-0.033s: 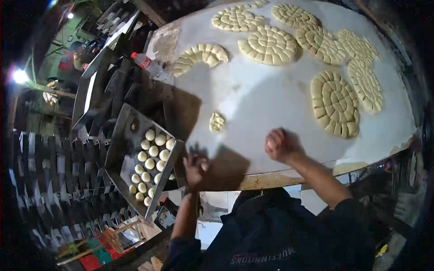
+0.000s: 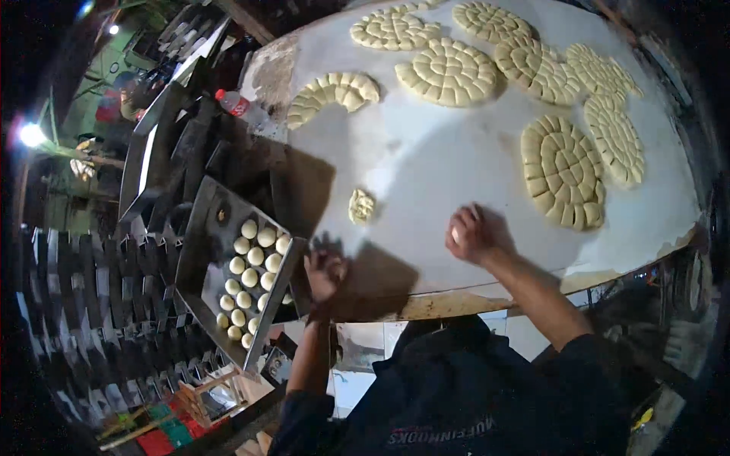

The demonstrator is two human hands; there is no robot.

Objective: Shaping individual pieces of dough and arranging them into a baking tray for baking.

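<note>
On the pale table [image 2: 426, 167], my right hand [image 2: 473, 234] is cupped, with a dough ball [image 2: 456, 234] showing pale between its curled fingers. My left hand [image 2: 325, 275] is at the table's near edge, right beside the metal tray [image 2: 194, 254]. Its fingers are curled in, and shadow hides what they hold. Several round dough balls [image 2: 249, 277] lie inside the tray. A small rough heap of dough bits [image 2: 361, 206] sits between the hands, farther back.
Flat dough rounds cut into pieces, such as one at right [image 2: 563, 173], lie across the table's far and right parts. An arc of dough pieces [image 2: 334, 93] lies back left. Near it, a red-capped bottle [image 2: 237, 105] lies by the edge. Stacked dark metal pans [image 2: 84, 281] stand left.
My right hand has turned slightly, so the dough ball in it shows more. The fingers of my left hand look more curled. The whole view has shifted a little.
</note>
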